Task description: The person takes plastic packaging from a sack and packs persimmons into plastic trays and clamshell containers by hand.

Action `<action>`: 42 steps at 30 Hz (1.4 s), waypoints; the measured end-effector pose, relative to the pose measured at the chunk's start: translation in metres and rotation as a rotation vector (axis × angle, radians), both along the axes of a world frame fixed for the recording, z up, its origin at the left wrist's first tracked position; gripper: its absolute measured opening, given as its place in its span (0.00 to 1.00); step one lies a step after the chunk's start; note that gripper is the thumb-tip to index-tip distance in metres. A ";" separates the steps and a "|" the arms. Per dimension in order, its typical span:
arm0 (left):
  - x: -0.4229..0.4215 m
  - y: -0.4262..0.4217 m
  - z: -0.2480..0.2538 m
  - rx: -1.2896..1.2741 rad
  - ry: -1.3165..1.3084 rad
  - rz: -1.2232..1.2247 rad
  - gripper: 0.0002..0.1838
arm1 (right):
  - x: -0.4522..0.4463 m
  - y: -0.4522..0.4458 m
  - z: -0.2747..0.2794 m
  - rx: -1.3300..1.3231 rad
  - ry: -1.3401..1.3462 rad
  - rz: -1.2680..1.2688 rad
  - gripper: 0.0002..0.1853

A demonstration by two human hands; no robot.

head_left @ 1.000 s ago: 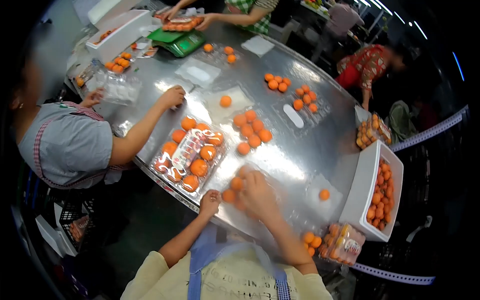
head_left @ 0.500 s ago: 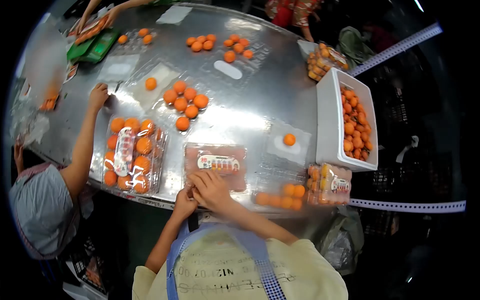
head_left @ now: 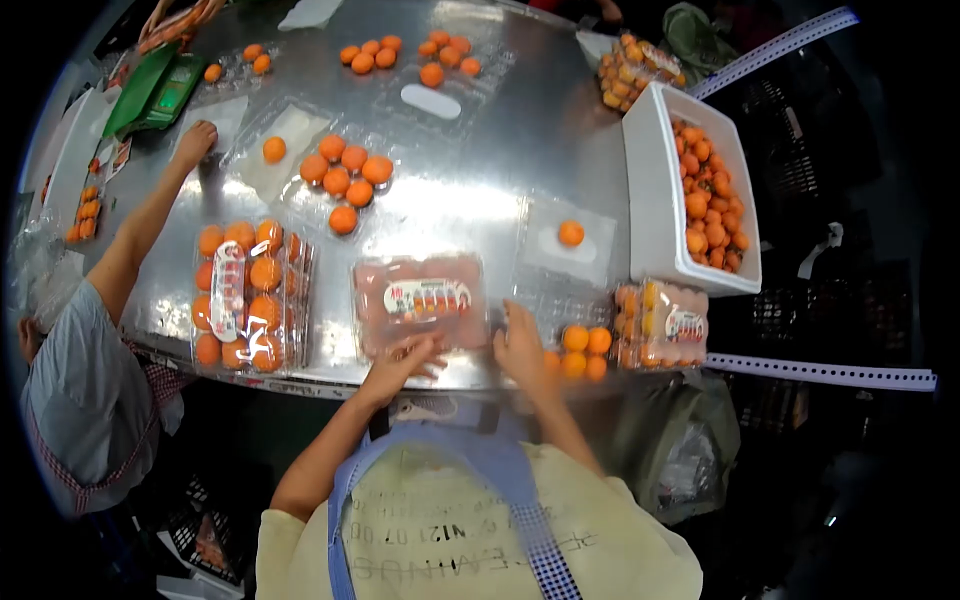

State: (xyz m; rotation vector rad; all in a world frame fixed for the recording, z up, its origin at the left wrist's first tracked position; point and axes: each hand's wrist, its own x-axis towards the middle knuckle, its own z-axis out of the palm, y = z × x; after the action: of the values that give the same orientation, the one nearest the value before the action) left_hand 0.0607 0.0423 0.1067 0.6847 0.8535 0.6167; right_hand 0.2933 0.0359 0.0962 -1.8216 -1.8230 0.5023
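A closed clear pack of orange fruit with a printed label lies on the metal table in front of me. My left hand is at its lower edge, fingers spread, holding nothing. Just right of the pack, my right hand hovers with its fingers apart and empty. Close to the right hand is an open clear tray with several orange fruits. Stacked clear packs of larger orange fruit stand to the left.
A white foam box full of orange fruit stands at the right, with labelled packs below it. Farther back are loose fruits on plastic and a green scale. A co-worker's arm reaches over the table from the left.
My hands were together at the pack's lower edge; they have separated, the right one moving right, off the pack. The view has shifted, and the table's things appear slightly higher and further left.
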 end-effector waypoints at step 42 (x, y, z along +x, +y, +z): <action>0.013 0.036 0.069 -0.040 0.026 0.370 0.19 | -0.029 -0.036 -0.037 -0.664 0.934 -0.367 0.13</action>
State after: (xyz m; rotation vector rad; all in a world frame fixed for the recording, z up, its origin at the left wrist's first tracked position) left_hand 0.0740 0.0784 0.1753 0.5012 1.0247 0.9208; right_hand 0.2644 0.0002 0.0588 -1.7473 -0.7017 1.6048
